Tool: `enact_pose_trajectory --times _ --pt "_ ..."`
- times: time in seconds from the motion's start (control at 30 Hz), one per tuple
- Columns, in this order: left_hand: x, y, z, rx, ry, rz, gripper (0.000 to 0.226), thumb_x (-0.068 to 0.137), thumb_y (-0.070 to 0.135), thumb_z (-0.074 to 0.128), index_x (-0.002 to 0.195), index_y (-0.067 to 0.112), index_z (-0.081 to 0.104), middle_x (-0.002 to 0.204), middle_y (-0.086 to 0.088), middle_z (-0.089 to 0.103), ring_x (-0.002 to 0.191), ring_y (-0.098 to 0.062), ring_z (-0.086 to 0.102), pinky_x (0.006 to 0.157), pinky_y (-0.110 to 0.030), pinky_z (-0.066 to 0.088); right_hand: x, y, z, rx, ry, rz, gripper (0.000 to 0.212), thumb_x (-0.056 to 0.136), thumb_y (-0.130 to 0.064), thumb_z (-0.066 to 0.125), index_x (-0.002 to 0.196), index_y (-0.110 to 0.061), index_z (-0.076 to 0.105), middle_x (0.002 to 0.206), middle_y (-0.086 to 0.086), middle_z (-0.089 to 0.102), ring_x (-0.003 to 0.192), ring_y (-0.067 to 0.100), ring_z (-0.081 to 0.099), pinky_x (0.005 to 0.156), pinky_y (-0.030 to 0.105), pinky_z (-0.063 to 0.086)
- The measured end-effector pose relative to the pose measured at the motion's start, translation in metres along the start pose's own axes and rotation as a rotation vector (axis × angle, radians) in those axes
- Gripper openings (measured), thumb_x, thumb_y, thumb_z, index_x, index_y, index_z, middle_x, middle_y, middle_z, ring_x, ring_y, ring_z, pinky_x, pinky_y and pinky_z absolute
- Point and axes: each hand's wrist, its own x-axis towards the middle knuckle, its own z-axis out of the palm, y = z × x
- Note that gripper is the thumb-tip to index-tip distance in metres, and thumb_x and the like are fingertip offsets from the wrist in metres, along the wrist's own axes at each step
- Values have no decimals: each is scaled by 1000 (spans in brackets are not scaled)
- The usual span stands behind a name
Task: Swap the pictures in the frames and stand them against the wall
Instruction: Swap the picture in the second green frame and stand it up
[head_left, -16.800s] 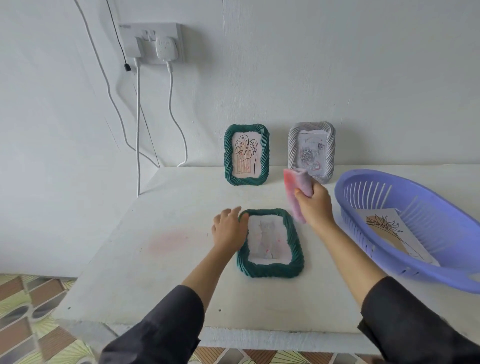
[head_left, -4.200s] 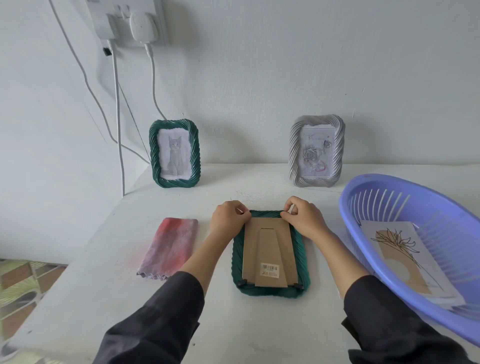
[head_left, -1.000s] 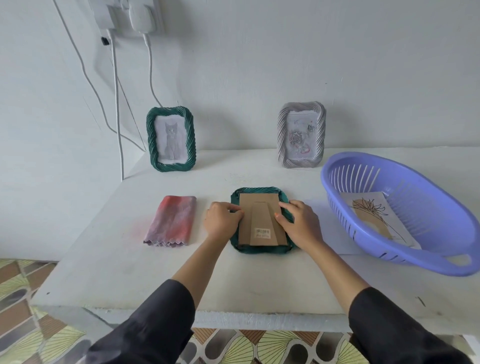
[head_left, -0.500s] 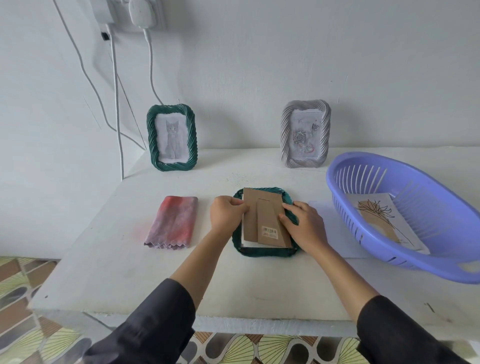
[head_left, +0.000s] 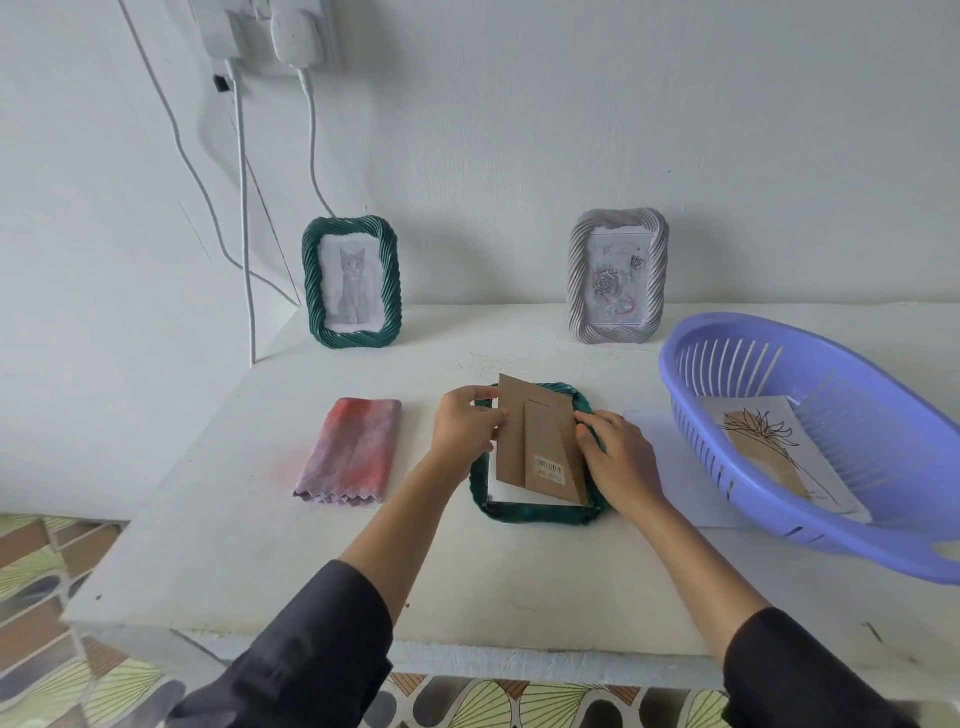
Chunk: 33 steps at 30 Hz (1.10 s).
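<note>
You had three frames on one table (head_left: 260, 545): two green, namely the standing green frame (head_left: 310, 283) and the face-down green frame (head_left: 540, 512), plus one grey frame (head_left: 575, 280). You had three pictures showing: one cat picture (head_left: 352, 283), one rose picture (head_left: 615, 286) and one plant drawing (head_left: 774, 452). There was one cardboard backing (head_left: 537, 441), one folded cloth (head_left: 350, 449), one purple basket (head_left: 698, 447) and one loose white sheet (head_left: 670, 467). Two plugs sat at the socket, a left plug (head_left: 223, 31) and a right plug (head_left: 298, 31). Two hands were in view, your left hand (head_left: 462, 428) and right hand (head_left: 618, 460).
</note>
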Motion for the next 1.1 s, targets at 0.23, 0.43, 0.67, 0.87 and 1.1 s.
enact_pose_trajectory --times 0.23,0.43,0.67,0.87,1.1 --pt "17 17 -45 -28 218 44 35 84 -8 51 115 4 63 95 -16 64 64 -18 55 64 -25 51 -5 0 -2 7 -23 -19 36 93 -33 49 128 -28 54 135 2 48 128 20 39 106 33 31" --pt "26 -5 -89 129 343 -44 37 84 -4 49 116 10 63 107 -19 65 84 -25 58 85 -40 52 -7 -2 -4 10 -36 -14 36 90 -34 54 126 -30 56 138 2 44 132 17 35 109 32 27" --pt "18 -22 -84 281 310 -35 37 89 2 44 121 11 59 100 -8 62 80 -20 54 53 -21 37 -7 -3 -4 2 -31 -7 36 90 -34 54 125 -31 56 137 0 45 131 17 35 109 33 27" --pt "13 -24 -78 495 351 61 32 89 11 48 119 9 60 112 -15 66 89 -25 61 65 -26 40 -7 -4 -3 4 -24 -4 35 89 -34 55 124 -31 57 136 1 46 130 17 36 107 32 27" --pt "6 -24 -71 669 341 86 20 86 14 53 97 13 70 97 -6 70 80 -23 60 59 -28 41 -9 -5 -4 3 -25 -4 36 90 -33 54 125 -30 56 137 1 45 130 18 36 106 31 27"
